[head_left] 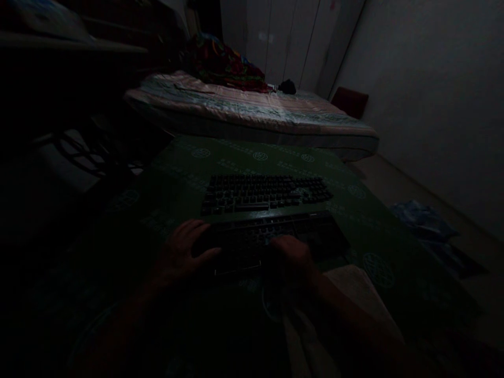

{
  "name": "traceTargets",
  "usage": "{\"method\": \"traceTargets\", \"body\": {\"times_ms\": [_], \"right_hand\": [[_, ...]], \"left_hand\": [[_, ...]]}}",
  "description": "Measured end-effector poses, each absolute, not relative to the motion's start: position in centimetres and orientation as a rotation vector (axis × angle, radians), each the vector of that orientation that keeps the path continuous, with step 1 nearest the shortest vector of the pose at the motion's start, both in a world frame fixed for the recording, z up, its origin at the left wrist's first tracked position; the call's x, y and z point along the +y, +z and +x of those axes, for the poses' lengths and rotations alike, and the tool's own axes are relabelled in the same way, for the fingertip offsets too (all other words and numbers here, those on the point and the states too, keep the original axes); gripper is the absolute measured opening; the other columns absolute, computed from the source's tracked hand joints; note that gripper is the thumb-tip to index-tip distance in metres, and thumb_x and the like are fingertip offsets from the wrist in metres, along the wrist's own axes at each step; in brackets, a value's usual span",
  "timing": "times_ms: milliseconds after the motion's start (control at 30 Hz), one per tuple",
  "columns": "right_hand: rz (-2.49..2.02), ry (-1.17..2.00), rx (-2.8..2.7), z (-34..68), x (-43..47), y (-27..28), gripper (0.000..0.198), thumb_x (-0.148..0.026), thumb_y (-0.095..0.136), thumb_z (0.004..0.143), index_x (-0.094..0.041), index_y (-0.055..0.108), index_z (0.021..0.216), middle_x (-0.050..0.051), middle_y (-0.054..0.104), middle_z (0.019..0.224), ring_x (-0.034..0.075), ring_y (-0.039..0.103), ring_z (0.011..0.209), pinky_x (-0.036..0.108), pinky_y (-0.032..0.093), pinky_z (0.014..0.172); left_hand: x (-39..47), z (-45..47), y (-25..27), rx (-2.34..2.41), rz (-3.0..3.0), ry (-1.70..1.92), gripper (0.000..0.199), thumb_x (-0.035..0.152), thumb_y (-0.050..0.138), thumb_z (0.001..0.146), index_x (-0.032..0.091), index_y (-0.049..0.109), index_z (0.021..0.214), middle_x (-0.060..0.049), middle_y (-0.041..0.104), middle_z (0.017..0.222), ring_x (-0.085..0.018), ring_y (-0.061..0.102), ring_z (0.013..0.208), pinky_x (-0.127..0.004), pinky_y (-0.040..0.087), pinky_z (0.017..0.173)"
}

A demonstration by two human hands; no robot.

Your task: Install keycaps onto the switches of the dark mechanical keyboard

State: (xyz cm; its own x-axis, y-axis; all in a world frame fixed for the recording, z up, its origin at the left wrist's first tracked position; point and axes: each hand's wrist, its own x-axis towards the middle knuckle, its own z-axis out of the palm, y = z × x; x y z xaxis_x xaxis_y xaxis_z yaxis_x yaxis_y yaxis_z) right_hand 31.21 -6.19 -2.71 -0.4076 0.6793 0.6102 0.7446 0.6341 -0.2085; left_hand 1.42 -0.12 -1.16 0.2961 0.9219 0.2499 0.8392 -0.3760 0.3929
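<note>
In dim light, a dark keyboard (323,236) with most of its keycaps off lies on a green printed surface (165,178). My left hand (189,244) grips its left end, thumb at the near side and fingers at the far side. Over the middle of the keyboard, my right hand (289,252) is closed with its fingers curled down. Whatever it holds, if anything, is hidden. Just beyond the keyboard, loose black keycaps (252,191) are set out in rows in a keyboard layout. A light cloth (358,289) lies beneath my right forearm.
A bed (252,110) with a striped sheet stands past the green surface, a red patterned blanket (228,65) on it. Dark furniture (79,79) is at the left. Crumpled fabric (425,220) lies on the floor at the right, near a pale wall (433,94).
</note>
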Motion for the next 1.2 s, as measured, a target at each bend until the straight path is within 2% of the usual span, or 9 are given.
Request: {"method": "traceTargets", "body": {"times_ms": [233,467,767,933,1100,1200], "right_hand": [[-1.109,-0.054,-2.078,32.3,-6.2,-0.6,0.024,-0.018,0.044,0.09,-0.02,0.063,0.105,0.006,0.069,0.087,0.014,0.065,0.081,0.023,0.049,0.072],[-1.329,-0.373,-2.033,33.4,-5.8,0.3,0.026,-0.017,0.041,0.09,-0.017,0.067,0.091,0.007,0.066,0.073,0.016,0.061,0.065,0.024,0.043,0.059],[-1.112,-0.171,-2.238,30.1,-7.5,-1.6,0.023,-0.022,0.044,0.093,-0.024,0.067,0.095,0.005,0.068,0.076,0.013,0.061,0.066,0.021,0.045,0.06],[-1.089,-0.13,-2.232,29.9,-7.2,-1.0,0.024,-0.022,0.043,0.093,-0.022,0.066,0.1,0.004,0.068,0.076,0.012,0.062,0.067,0.019,0.045,0.059],[-0.976,-0.135,-2.218,28.5,-7.2,-1.4,0.021,-0.02,0.045,0.092,-0.018,0.065,0.095,0.003,0.064,0.069,0.011,0.06,0.06,0.02,0.043,0.055],[-0.985,-0.098,-2.187,28.6,-6.8,-1.1,0.022,-0.02,0.043,0.092,-0.019,0.065,0.096,0.003,0.067,0.073,0.011,0.062,0.065,0.019,0.045,0.06]], "left_hand": [[0.5,0.8,-0.9,1.588,2.337,0.657,0.066,0.073,0.044,0.07,0.024,0.063,0.109,-0.009,0.061,0.123,-0.03,0.051,0.121,-0.048,0.04,0.104],[0.3,1.0,-1.0,1.613,2.298,0.723,0.064,0.073,0.041,0.072,0.023,0.065,0.106,-0.009,0.062,0.122,-0.03,0.052,0.12,-0.048,0.041,0.104],[0.5,0.8,-1.2,1.604,2.265,0.749,0.063,0.071,0.04,0.075,0.022,0.065,0.105,-0.01,0.064,0.12,-0.029,0.053,0.118,-0.048,0.04,0.105],[0.2,1.0,-1.1,1.598,2.261,0.777,0.06,0.069,0.04,0.076,0.023,0.065,0.105,-0.009,0.064,0.119,-0.028,0.053,0.118,-0.047,0.041,0.105],[0.3,0.8,-1.4,1.589,2.269,0.791,0.058,0.067,0.041,0.077,0.023,0.065,0.106,-0.009,0.064,0.119,-0.028,0.052,0.119,-0.048,0.041,0.105],[0.4,0.7,-1.5,1.587,2.26,0.791,0.061,0.069,0.04,0.076,0.022,0.065,0.106,-0.01,0.064,0.12,-0.028,0.052,0.12,-0.047,0.04,0.105]]}}
